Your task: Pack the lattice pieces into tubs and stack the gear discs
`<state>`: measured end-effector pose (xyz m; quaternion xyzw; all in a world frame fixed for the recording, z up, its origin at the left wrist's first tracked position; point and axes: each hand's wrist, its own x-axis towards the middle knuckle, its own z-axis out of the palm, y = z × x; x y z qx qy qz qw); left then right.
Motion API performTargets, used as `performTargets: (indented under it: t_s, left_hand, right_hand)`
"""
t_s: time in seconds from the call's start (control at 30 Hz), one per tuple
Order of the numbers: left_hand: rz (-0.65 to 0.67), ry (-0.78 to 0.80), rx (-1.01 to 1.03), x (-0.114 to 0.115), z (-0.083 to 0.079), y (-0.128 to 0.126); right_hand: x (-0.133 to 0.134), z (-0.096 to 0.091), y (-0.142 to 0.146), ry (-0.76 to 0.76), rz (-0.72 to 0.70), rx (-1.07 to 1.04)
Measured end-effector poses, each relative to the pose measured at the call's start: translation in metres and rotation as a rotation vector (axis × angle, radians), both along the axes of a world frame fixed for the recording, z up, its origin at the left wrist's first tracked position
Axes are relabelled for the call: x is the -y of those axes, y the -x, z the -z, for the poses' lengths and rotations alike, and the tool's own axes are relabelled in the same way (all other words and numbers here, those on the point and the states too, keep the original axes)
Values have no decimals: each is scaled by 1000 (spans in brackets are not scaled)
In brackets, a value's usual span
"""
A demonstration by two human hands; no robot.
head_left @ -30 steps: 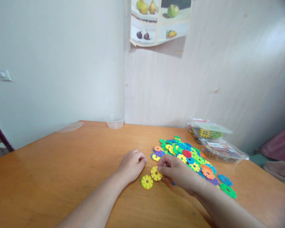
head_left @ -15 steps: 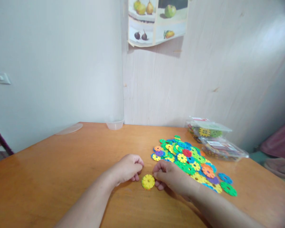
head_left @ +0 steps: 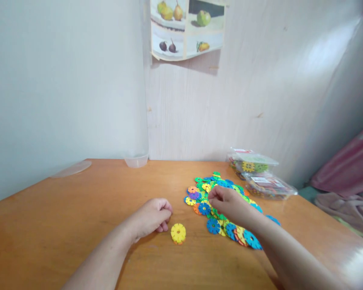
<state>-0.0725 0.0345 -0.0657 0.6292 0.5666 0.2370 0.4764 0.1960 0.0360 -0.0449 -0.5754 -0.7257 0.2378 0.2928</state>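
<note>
while the left hand (head_left: 154, 215) is rested on the table (head_left: 93, 225), its fingers loosely closed, a yellow disc (head_left: 178, 226) is seen lying just to its right, with an orange edge (head_left: 179, 243) showing beneath. the right hand (head_left: 230, 203) is held over the heap of coloured discs (head_left: 216, 214), thumb and fingers drawn in; whether anything is gripped there cannot be told. behind the heap, clear boxes (head_left: 270, 187) are set, and a bowl (head_left: 136, 162) is placed near the wall (head_left: 63, 80).
</note>
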Motion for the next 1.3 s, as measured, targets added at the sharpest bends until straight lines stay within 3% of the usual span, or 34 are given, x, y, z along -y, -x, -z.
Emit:
performTargets:
  t_s: [0.1,0.27,0.67,0.87,1.0,1.07,1.17,1.3]
  left_hand:
    - [-8,-33,1,-1,-1,0]
    - [9,-69,-19,-4,2,2]
    - [29,-84,-24,-4,2,2]
    - [37,-79,-18,-5,4,3]
    - [33,-89,-28,-6,5,2]
    - [32,-98,-31,-6,6,2]
    - [45,-109,-21,-6,8,2]
    - [52,-90,39,-4,7,0]
  right_hand:
    - [-9,-6,-31,-62,93,223]
    - [-14,-5,-53,1,130,398]
    - [-22,12,-35,-36,182,494]
    - [-30,21,-37,-111,154,336]
    - [-26,17,-31,-130,130,55]
    - [-16,12,-19,-57,103,-157]
    - [4,10,8,182,-55,-471]
    - [23,21,45,437,-165,-632]
